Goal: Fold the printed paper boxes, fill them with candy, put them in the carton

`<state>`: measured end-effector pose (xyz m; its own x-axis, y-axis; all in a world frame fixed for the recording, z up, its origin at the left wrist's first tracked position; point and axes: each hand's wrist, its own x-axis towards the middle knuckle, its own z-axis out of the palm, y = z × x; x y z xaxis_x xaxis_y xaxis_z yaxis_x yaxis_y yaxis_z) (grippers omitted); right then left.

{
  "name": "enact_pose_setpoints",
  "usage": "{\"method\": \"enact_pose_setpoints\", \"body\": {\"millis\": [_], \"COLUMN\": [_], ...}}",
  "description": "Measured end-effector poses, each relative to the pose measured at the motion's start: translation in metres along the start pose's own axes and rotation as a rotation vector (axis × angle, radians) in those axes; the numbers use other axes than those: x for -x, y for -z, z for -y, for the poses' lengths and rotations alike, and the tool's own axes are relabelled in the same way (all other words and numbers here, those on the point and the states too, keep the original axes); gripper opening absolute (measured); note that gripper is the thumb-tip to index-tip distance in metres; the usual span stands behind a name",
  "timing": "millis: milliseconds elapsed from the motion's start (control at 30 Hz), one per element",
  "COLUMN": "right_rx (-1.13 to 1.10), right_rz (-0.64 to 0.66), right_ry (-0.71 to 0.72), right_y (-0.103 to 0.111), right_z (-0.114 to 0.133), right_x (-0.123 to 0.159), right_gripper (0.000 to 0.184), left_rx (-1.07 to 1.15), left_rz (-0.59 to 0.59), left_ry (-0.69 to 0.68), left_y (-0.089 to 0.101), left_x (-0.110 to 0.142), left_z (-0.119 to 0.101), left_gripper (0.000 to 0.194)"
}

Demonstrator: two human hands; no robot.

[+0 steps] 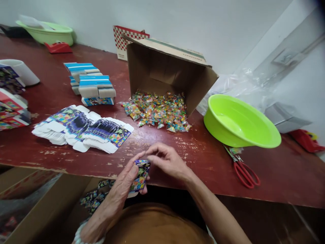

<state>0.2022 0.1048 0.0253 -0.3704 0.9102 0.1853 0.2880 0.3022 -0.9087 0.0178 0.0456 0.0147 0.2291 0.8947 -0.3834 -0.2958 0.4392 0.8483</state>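
A small printed carton [141, 176], dark purple with colourful pictures, is upright in my left hand [127, 176], the thumb across its front. My right hand [166, 159] is bent over the carton's top end, thumb and fingers drawn together at its upper edge. Part of those fingertips is hidden. To the left on the table lies a fanned row of flat, unfolded cartons [86, 128] in the same print. Beyond my hands, a heap of small clear packets with coloured sweets [162, 112] spills from a cardboard box [170, 62] tipped on its side.
A lime green basin [241, 122] stands on the right, beside red-handled scissors [246, 173]. Stacks of blue-and-white cartons [93, 84] sit at the back left. Below the table's front edge, an open cardboard box [50, 203] contains several printed cartons [95, 200].
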Motion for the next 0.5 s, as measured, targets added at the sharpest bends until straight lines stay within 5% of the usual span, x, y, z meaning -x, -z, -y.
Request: {"method": "enact_pose_setpoints", "body": {"millis": [100,167,267,367,500], "right_rx": [0.295,0.587,0.711,0.636,0.527], "right_rz": [-0.393,-0.524,-0.377,-0.267,-0.366], "right_ry": [-0.074,-0.162,-0.212,-0.156,-0.164], "right_y": [0.039,0.066,0.090,0.092,0.084], "right_z": [-0.034,-0.058,-0.084,-0.094,-0.096], "right_x": [-0.023,-0.038,-0.049,-0.044,-0.029], "right_gripper": [0.025,0.040,0.053,0.043,0.029], "left_rx": [0.131,0.212,0.309,0.334,0.063], "left_rz": [-0.050,-0.043,-0.091,-0.248,-0.236], "left_ry": [0.087,0.156,0.257,0.298,0.254], "left_y": [0.000,0.003,0.011,0.028,0.071], "left_x": [0.007,0.016,0.030,0.040,0.048], "left_z": [0.002,0.007,0.018,0.028,0.036], "left_gripper": [0.062,0.056,0.053,0.057,0.054]}}
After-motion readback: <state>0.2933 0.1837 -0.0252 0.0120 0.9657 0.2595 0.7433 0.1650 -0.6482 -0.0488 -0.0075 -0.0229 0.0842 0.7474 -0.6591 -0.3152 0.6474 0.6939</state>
